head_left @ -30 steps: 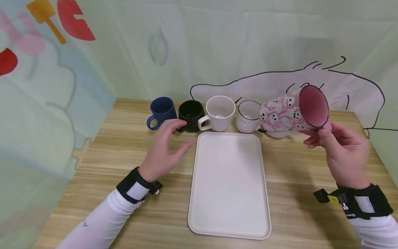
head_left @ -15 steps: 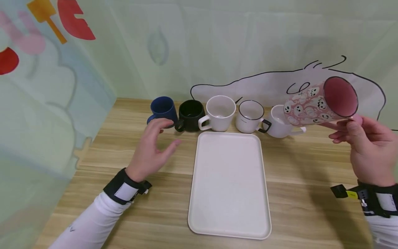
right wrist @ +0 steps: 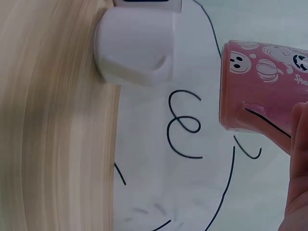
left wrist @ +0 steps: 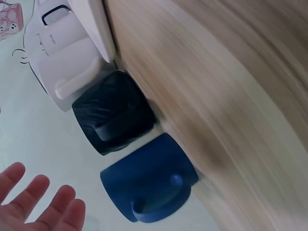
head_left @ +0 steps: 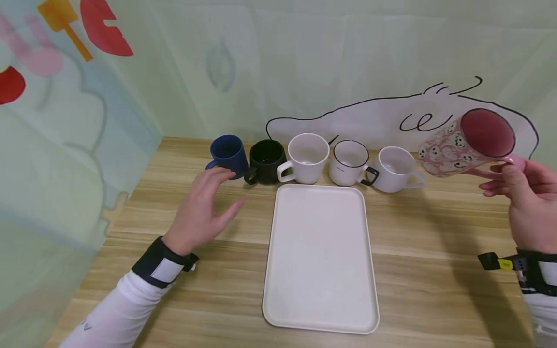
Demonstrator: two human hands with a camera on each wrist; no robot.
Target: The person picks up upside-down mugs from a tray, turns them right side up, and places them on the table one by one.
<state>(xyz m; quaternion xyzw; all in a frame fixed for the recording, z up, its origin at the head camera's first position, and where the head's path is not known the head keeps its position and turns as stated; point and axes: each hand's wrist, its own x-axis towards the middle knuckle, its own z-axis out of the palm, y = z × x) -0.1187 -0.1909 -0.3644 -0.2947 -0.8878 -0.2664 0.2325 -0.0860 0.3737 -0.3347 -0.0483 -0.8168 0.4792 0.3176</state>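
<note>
My right hand [head_left: 533,203] grips the handle of a pink mug [head_left: 463,145] printed with ghosts and pumpkins. The mug is raised above the table at the right, tilted so that its pink inside faces me. In the right wrist view the pink mug [right wrist: 264,86] shows its handle running to my thumb and fingers. At the left, my left hand [head_left: 197,212] is spread with nothing in it, its fingertips overlapping the lower edge of the blue mug [head_left: 228,157] in the head view. A black mug [head_left: 267,162] stands just right of the blue one.
Along the back edge of the wooden table [head_left: 209,290] the row continues with a large white mug [head_left: 308,157], a black-rimmed white mug [head_left: 348,164] and a plain white mug [head_left: 393,169]. A white rectangular tray [head_left: 321,261] lies in front of them. A printed cloth [head_left: 348,63] hangs behind.
My right hand has carried the pink mug to the right, uncovering the plain white mug. My left hand has drawn back left and down, away from the black mug.
</note>
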